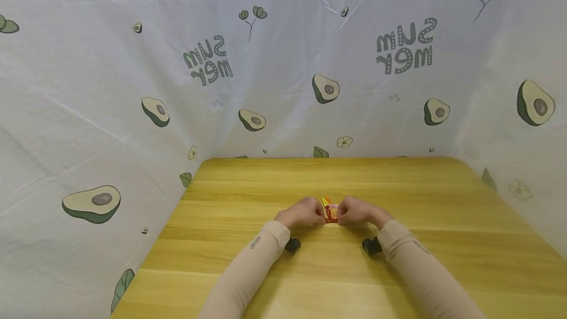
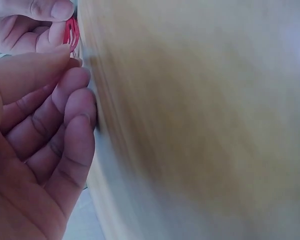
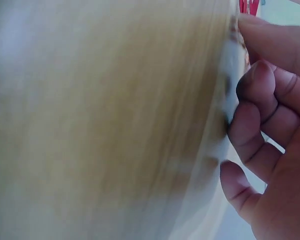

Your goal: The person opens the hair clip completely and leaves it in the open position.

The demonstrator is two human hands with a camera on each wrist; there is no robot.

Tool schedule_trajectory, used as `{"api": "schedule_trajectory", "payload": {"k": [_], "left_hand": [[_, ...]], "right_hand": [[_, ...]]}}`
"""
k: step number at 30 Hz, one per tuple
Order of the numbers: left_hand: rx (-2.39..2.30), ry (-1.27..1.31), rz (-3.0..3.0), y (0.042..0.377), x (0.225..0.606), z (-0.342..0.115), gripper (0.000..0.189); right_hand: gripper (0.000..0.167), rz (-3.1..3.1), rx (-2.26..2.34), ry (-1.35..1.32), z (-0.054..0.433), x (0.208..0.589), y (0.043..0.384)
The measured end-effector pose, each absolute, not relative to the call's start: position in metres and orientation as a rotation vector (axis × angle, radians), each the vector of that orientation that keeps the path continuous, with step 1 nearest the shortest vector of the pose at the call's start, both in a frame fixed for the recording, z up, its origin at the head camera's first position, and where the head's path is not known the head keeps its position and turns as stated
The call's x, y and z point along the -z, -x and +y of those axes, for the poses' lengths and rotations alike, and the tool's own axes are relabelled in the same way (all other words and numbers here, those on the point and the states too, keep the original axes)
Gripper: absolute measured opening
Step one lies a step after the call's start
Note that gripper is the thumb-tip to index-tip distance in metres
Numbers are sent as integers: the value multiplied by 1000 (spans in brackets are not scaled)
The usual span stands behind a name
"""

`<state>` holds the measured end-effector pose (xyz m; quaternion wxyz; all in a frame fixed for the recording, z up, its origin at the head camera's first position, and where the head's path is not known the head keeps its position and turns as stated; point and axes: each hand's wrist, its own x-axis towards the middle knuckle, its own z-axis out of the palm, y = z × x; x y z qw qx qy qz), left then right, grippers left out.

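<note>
Both hands meet near the middle of the table, holding a red snap hair clip (image 1: 331, 220) between them. My left hand (image 1: 305, 212) pinches one end with thumb and forefinger, its other fingers curled. At the other end, the right hand (image 1: 356, 211) pinches the clip. In the left wrist view the red hair clip (image 2: 71, 34) shows slots along its length. Only part of it appears at the top of the right wrist view, above the right thumb. Just beyond the hands lie several yellow, orange, red and pink clips (image 1: 326, 204), partly hidden.
A wood-grain table (image 1: 248, 181) extends around the hands. White cloth (image 1: 283, 63) printed with avocados hangs behind it and along the sides. Dark wrist-worn devices (image 1: 292, 246) stick out below both sleeves.
</note>
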<state>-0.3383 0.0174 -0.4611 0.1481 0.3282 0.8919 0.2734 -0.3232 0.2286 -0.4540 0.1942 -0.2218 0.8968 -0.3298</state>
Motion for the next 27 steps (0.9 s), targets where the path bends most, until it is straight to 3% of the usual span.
{"api": "schedule_trajectory", "payload": {"k": [20,27], "left_hand": [[-1045,-900,2512,325,458,-7,10],[-1162,-888,2459,320,455,-15,13]], "right_hand": [[6,2492,1073,806,218,441,303],[9,2446,1207,760,216,444,300]]}}
